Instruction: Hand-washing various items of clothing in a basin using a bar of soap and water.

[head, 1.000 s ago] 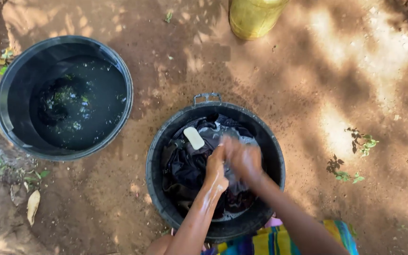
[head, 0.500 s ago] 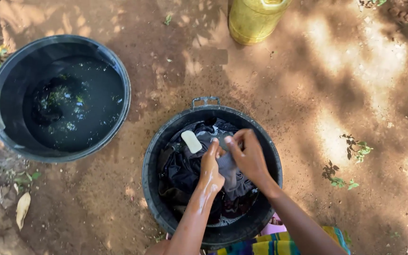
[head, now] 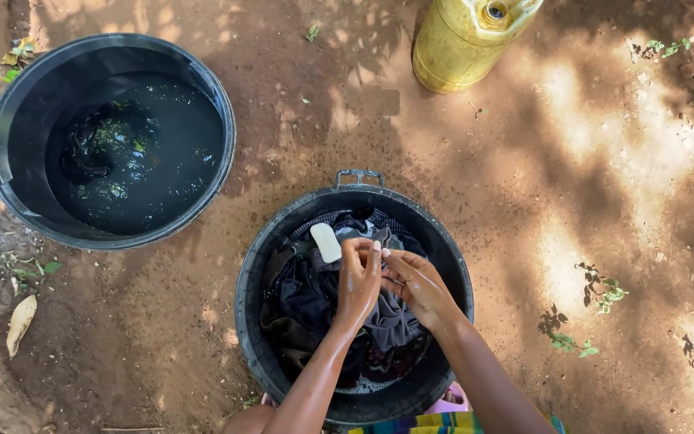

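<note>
A black basin (head: 267, 241) with a metal handle stands on the dirt in front of me, full of dark wet clothes (head: 307, 297). A pale bar of soap (head: 326, 242) lies on top of the clothes at the basin's far left. My left hand (head: 359, 281) and my right hand (head: 413, 283) meet over the middle of the basin, both gripping a fold of dark grey cloth (head: 395, 321) between the fingers. Both forearms are wet.
A larger black tub (head: 210, 88) with dark water and a soaked garment (head: 94, 149) stands at the upper left. A yellow jerrycan (head: 463, 40) stands at the top. Small green plants (head: 596, 293) grow on the right. Bare brown earth surrounds the basins.
The view has shifted, so the basins sit further right and lower. My hands stay together on the cloth and have moved slightly toward the soap.
</note>
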